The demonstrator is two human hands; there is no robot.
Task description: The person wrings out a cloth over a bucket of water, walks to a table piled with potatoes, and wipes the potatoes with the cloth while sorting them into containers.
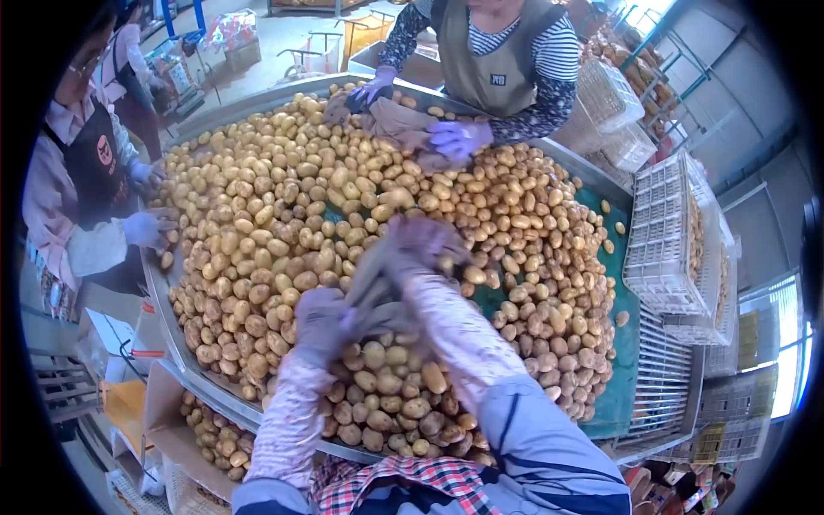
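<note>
Head view. We record a metal-rimmed bench (204, 384) heaped with potatoes (257, 215), which cover most of its green surface; bare green shows mainly at 4 o'clock. A grey cloth (375, 296) lies on the heap just about the centre of the view, between our two gloved hands. Our left hand (323, 324), toward 8 o'clock from centre, is closed on the cloth's near left side. Our right hand (424, 244), at centre, rests over the cloth's far end; it is motion-blurred, and we cannot tell whether its grip is open or closed. Loose potatoes lie right beside both hands.

At 12 o'clock, across the bench, a co-worker (498, 64) in purple gloves has both hands at a second cloth (399, 124) on the potatoes. At 10 o'clock another person (94, 163) has gloved hands at the bench's edge. White crates (674, 236) stand at 3 o'clock, a slatted rack (665, 373) at 4, and a cardboard box (176, 403) holding more potatoes at 8.
</note>
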